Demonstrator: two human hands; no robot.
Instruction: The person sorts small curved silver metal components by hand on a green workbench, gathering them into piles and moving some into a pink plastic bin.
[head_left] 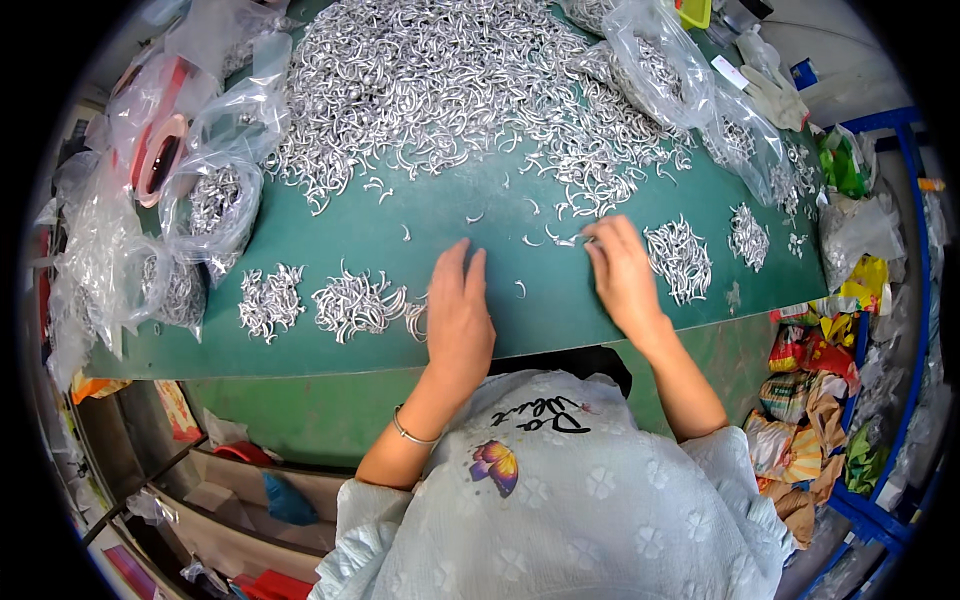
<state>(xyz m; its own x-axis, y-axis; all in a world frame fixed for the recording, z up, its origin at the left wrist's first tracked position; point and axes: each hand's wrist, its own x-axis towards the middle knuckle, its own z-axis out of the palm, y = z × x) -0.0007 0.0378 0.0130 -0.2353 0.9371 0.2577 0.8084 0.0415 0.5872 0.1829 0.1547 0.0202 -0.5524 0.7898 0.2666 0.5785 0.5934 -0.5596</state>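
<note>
A large heap of small silvery curved metal pieces (430,80) covers the far part of the green table (480,195). My left hand (460,310) lies low over the near part, fingers stretched forward, with a few curved pieces (415,318) beside its outer edge. Farther right, my right hand (624,275) has its fingers bent and thumb close to the index finger, at the end of a curved metal piece (562,239). Loose single pieces lie between the hands, one a small curved piece (520,289). Palms and some fingers are hidden.
Small piles sit left (271,302), centre-left (357,303), right (679,260) and far right (748,238). Clear plastic bags of pieces (212,205) crowd the left edge; another bag (655,75) lies back right. A pink-rimmed object (160,160) stands left; a blue rack (885,420) stands right.
</note>
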